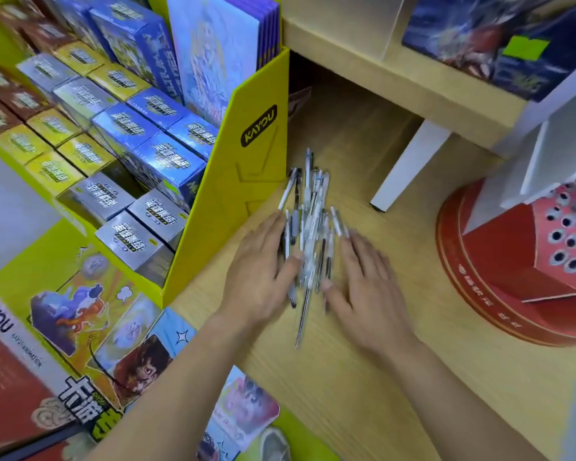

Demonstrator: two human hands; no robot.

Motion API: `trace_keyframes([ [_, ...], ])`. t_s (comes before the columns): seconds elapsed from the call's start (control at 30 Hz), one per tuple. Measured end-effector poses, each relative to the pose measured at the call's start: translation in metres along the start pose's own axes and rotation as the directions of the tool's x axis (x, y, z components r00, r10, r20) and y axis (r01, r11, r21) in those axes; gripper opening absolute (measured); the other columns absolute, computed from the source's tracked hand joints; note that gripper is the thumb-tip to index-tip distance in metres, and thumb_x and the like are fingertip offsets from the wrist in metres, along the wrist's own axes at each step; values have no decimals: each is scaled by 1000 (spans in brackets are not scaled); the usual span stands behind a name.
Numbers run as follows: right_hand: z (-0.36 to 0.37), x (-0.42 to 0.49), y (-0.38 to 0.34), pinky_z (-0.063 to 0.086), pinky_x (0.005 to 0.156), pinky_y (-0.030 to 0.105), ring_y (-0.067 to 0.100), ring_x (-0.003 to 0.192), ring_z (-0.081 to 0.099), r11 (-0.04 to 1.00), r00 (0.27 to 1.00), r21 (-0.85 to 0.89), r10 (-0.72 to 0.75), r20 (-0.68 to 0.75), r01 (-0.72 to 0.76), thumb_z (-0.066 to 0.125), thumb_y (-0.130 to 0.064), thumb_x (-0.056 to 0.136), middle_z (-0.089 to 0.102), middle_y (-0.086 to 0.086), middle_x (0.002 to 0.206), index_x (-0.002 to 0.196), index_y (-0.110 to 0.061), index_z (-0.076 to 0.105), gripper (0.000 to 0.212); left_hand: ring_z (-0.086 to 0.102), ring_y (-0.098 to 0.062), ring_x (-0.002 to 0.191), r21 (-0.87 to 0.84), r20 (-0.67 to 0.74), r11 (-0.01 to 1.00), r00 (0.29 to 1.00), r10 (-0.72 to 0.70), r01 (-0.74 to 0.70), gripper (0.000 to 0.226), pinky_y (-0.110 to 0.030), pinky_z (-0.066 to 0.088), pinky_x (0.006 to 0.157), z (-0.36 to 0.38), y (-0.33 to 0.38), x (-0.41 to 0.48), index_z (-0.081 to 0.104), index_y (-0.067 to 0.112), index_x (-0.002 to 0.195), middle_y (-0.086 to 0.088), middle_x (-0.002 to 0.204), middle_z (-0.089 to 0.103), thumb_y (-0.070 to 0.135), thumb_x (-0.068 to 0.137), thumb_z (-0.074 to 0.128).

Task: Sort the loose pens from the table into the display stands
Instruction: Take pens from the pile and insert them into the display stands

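Nearest: both forearms come in from the bottom edge onto the wooden tabletop [363, 377].

Left hand [263, 271] lies flat, fingers spread, palm down, thumb tucked against the left flank of the pen pile [308, 234]. Right hand [368, 287] mirrors it on the right flank, also flat and spread, fingertips touching the outer pens. Neither is pinching anything. Read: hands bracket the pile to rake it together and square it up before a pickup, not a grasp yet.

Pile sits between the two hands and runs on beyond the fingertips. Pens are mostly parallel, long axes running away from the person, fanned slightly. Which end is the tip: too blurred to call. One darker pen [302, 319] sticks out toward the wrists, between the hands.

Left of the left hand: yellow Kayou cardboard display [246, 181], its side panel just beside the pile's far end.

Right of the right hand, well apart: red pen stand with round holes [559, 241], the likely destination.

Beyond the pile: a white shelf leg [409, 164].
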State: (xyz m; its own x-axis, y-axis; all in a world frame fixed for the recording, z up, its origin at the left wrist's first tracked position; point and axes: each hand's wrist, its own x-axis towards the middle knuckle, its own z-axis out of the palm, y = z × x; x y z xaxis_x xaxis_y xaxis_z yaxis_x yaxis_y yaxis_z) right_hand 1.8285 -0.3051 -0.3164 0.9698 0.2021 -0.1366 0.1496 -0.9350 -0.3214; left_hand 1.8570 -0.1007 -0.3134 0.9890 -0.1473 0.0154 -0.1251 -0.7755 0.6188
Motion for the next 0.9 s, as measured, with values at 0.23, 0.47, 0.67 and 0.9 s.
trace_keyframes([
  [0.23, -10, 42, -6, 12, 126, 40, 19, 155, 4, 997, 997, 52, -55, -46, 57, 24, -64, 100, -4, -1, 170, 162, -23, 5, 77, 24, -16, 152, 86, -7, 995, 999, -46, 47, 77, -40, 20, 125, -4, -11, -16, 39, 16, 156, 2, 164, 31, 61, 94, 32],
  [0.47, -20, 123, -24, 1, 126, 45, 15, 155, -9, 985, 984, -17, -170, 55, 171, 23, -66, 98, -10, -8, 169, 162, -32, 7, 75, 19, -15, 154, 208, 2, 978, 1000, -18, 17, 70, -43, 15, 126, 4, -21, -22, 36, 28, 157, 9, 167, 24, 67, 99, 27],
  [0.67, -26, 113, -31, 11, 125, 42, 17, 154, 7, 986, 985, 6, -164, 61, 164, 22, -66, 96, 22, -6, 166, 159, -24, 26, 76, 24, -16, 151, 210, -80, 974, 994, -70, 85, 69, -42, 19, 124, 12, -10, -21, 31, 20, 158, 4, 165, 30, 61, 102, 29],
  [0.9, -28, 110, -20, 22, 118, 44, 22, 147, 20, 982, 979, -2, -187, -78, 188, 27, -65, 93, 25, 0, 162, 156, -25, 30, 75, 37, -22, 138, 254, -94, 964, 994, -57, 80, 63, -47, 27, 119, 10, -2, -16, 42, 20, 151, 0, 149, 44, 58, 101, 32],
])
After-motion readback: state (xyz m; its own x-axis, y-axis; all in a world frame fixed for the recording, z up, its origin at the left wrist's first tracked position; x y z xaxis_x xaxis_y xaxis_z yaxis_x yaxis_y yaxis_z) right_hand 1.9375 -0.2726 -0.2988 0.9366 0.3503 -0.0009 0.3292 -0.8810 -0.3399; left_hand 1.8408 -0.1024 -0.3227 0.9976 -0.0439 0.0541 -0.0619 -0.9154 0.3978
